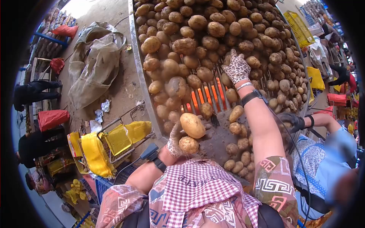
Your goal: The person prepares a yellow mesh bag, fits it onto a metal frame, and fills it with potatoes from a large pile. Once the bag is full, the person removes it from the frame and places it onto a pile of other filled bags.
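My left hand (pixel 174 141), in a spotted glove, is at the near left of the sorting table, its fingers curled around a large pale potato (pixel 192 125). A smaller potato (pixel 188 145) sits right below it, against the palm side. Farther out, my right hand (pixel 236 68), in a leopard-print glove, reaches over the heap of potatoes (pixel 197 22) with fingers stretched among them. Beside it, metal bars (pixel 210 93) show between potatoes, with orange-red beneath. Several small potatoes (pixel 243 143) lie on the dark near surface (pixel 213 142).
A metal side rail (pixel 141 78) borders the heap on the left. Yellow mesh bags (pixel 97 154) hang on a rack at left; a large sack (pixel 95 62) lies on the floor. Another person's dark-gloved hand (pixel 292 122) is at the right edge. A yellow crate (pixel 299 28) stands far right.
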Demonstrator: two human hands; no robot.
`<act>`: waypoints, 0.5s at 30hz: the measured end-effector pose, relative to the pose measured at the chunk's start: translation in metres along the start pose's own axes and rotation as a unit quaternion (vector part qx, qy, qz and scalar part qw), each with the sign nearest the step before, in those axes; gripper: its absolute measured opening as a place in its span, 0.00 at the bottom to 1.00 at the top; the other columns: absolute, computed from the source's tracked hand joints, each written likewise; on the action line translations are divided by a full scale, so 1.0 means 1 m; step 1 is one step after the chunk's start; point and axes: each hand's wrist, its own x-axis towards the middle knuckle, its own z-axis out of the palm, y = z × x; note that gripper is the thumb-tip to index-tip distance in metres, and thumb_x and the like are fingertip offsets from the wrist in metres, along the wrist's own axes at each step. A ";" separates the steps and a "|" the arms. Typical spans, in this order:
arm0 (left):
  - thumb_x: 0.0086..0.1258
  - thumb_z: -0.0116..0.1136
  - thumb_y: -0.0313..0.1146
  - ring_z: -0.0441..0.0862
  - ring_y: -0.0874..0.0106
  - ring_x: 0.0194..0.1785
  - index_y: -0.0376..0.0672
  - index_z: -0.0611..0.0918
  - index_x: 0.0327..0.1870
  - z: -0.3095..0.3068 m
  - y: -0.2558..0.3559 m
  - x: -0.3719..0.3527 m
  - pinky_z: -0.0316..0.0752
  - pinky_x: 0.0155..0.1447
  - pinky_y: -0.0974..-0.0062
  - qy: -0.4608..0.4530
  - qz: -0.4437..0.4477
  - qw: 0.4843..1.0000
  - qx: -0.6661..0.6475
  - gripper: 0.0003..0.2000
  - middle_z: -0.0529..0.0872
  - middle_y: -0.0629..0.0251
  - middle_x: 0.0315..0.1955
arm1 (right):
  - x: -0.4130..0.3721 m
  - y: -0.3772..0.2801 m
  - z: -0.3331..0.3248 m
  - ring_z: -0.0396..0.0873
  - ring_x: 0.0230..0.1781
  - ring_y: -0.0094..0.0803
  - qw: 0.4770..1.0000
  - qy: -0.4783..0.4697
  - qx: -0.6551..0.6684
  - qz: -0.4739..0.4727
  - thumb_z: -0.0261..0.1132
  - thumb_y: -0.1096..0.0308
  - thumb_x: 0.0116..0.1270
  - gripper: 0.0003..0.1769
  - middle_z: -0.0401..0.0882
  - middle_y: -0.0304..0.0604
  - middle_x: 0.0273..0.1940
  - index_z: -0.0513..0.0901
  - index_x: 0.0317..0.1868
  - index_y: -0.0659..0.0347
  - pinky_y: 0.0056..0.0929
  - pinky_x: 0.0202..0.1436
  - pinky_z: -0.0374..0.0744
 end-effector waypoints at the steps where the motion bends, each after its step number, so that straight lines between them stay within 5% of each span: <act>1: 0.62 0.62 0.61 0.66 0.37 0.67 0.43 0.59 0.74 -0.001 0.003 -0.002 0.75 0.60 0.39 -0.001 0.007 1.000 -0.006 0.45 0.63 0.41 0.69 | -0.002 0.001 -0.005 0.75 0.62 0.50 1.000 -0.020 -0.001 0.009 0.69 0.51 0.60 0.43 0.66 0.63 0.67 0.62 0.72 0.54 0.45 0.60 0.77; 3: 0.61 0.62 0.62 0.55 0.38 0.73 0.47 0.60 0.74 -0.004 0.007 -0.009 0.72 0.60 0.34 -0.110 -0.013 0.987 -0.118 0.44 0.55 0.44 0.73 | -0.009 0.006 -0.007 0.75 0.61 0.48 0.988 0.037 0.143 0.049 0.71 0.52 0.58 0.42 0.74 0.60 0.61 0.64 0.70 0.58 0.43 0.59 0.77; 5: 0.60 0.63 0.62 0.54 0.38 0.73 0.48 0.60 0.74 -0.009 0.016 -0.015 0.70 0.61 0.32 -0.119 0.006 0.984 -0.134 0.44 0.54 0.45 0.73 | -0.023 0.014 -0.009 0.73 0.63 0.49 0.963 -0.033 0.268 0.025 0.71 0.53 0.58 0.40 0.75 0.58 0.60 0.67 0.67 0.61 0.44 0.65 0.72; 7: 0.59 0.64 0.62 0.52 0.39 0.74 0.49 0.61 0.73 -0.012 0.020 -0.025 0.67 0.61 0.28 -0.131 0.005 0.981 -0.143 0.45 0.51 0.47 0.75 | -0.028 0.011 0.014 0.68 0.67 0.49 0.988 0.007 0.080 -0.130 0.73 0.52 0.56 0.43 0.72 0.58 0.63 0.66 0.68 0.61 0.43 0.70 0.67; 9: 0.58 0.65 0.61 0.51 0.39 0.74 0.50 0.62 0.73 -0.025 0.028 -0.026 0.67 0.61 0.28 -0.162 0.005 0.977 -0.141 0.45 0.52 0.48 0.74 | -0.025 0.008 0.039 0.65 0.69 0.50 0.981 0.017 0.150 -0.121 0.74 0.51 0.55 0.45 0.70 0.58 0.65 0.65 0.69 0.62 0.41 0.72 0.64; 15: 0.57 0.64 0.64 0.54 0.41 0.74 0.51 0.66 0.71 -0.012 0.024 -0.063 0.67 0.61 0.28 0.039 0.144 0.972 -0.183 0.43 0.57 0.47 0.73 | -0.012 0.003 0.047 0.71 0.65 0.47 0.973 0.026 0.221 -0.054 0.77 0.53 0.52 0.45 0.72 0.57 0.63 0.67 0.67 0.63 0.37 0.68 0.70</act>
